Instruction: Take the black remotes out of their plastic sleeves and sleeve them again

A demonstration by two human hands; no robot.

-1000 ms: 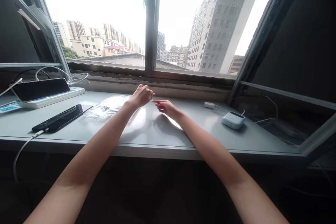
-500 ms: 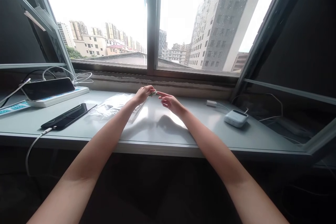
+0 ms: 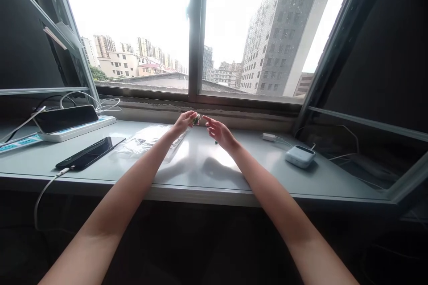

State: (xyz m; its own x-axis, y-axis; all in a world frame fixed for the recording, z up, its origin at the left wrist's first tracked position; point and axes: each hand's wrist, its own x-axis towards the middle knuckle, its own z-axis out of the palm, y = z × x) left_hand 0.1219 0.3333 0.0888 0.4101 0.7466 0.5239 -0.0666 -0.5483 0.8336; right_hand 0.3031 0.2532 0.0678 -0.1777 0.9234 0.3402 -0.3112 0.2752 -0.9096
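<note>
My left hand (image 3: 185, 121) is closed on a small green and silver piece (image 3: 196, 119), held up above the desk near the window sill. The piece is too small to name its kind. Just to its right, my right hand (image 3: 220, 133) has its index finger stretched toward the piece, with a narrow gap between. The other fingers of that hand are loosely bent and apart. A tiny dark green bit (image 3: 216, 143) shows beneath them; I cannot tell whether the hand touches it. Behind my left forearm lies a clear plastic bag (image 3: 143, 139) on the desk.
On the left, a black phone (image 3: 90, 153) lies plugged into a white cable. Another phone (image 3: 67, 118) leans on a white power strip (image 3: 107, 122). At right sit a pale blue boxy device (image 3: 300, 156) and a small white plug (image 3: 269, 137). The desk's front edge (image 3: 207, 190) runs below my forearms.
My right fingertip has drawn slightly away from the piece in my left hand, and more of the piece shows. The dark green bit now appears under my right hand. The view has shifted slightly.
</note>
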